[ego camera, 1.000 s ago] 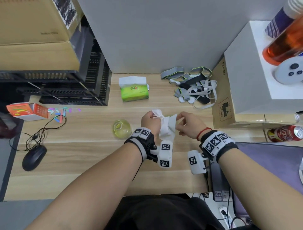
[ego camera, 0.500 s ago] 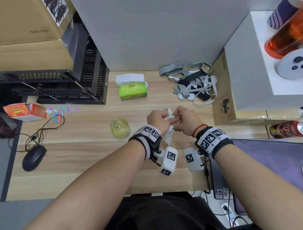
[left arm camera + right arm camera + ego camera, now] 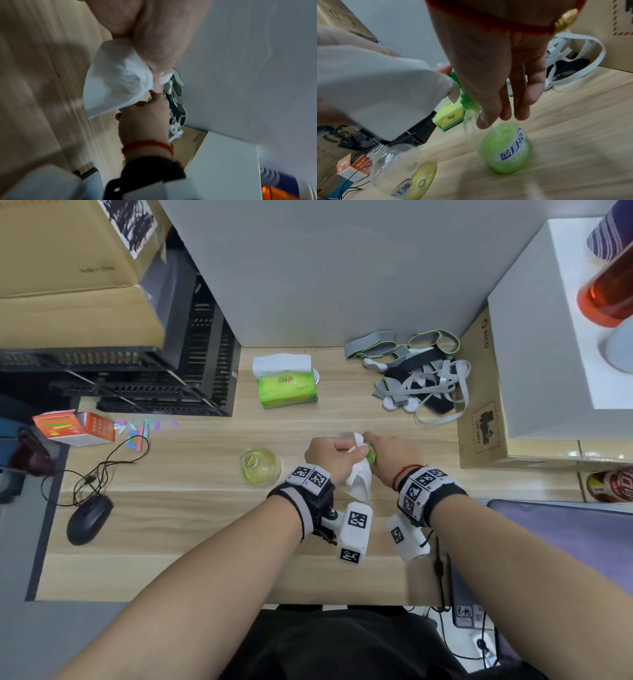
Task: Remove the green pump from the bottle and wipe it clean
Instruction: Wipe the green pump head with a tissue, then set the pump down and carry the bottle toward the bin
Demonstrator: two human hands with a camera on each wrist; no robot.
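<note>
A white tissue (image 3: 118,81) is pinched in the grip of the left hand (image 3: 327,455), whose fingers are curled round the bunched paper. In the left wrist view the tissue hangs from the fingers (image 3: 154,56) in the middle of the frame, and its lower edge touches the right hand (image 3: 142,121).

The tissue is pressed against the green pump (image 3: 461,86), which is seen in the right wrist view just left of the centre. Only a small green part (image 3: 370,454) is seen in the head view, between the two hands. The pump sits in the neck of a clear bottle with green liquid (image 3: 503,148), and this bottle stands on the wooden worktop (image 3: 191,508). Whether the pump is screwed tight or already loose cannot be told.

The right hand (image 3: 496,75) is laid over the top of this bottle, with the fingers pointing down along the neck. They are bent round the pump, so this grip is closed on it; the thumb is hidden.

A second clear bottle with yellow liquid (image 3: 260,466) stands without a cap left of the hands in the head view. A green tissue pack (image 3: 287,381) is placed above the centre of that view, and a heap of grey straps (image 3: 414,371) lies at the upper right. A black mouse (image 3: 89,518) lies at the left edge of the worktop.
</note>
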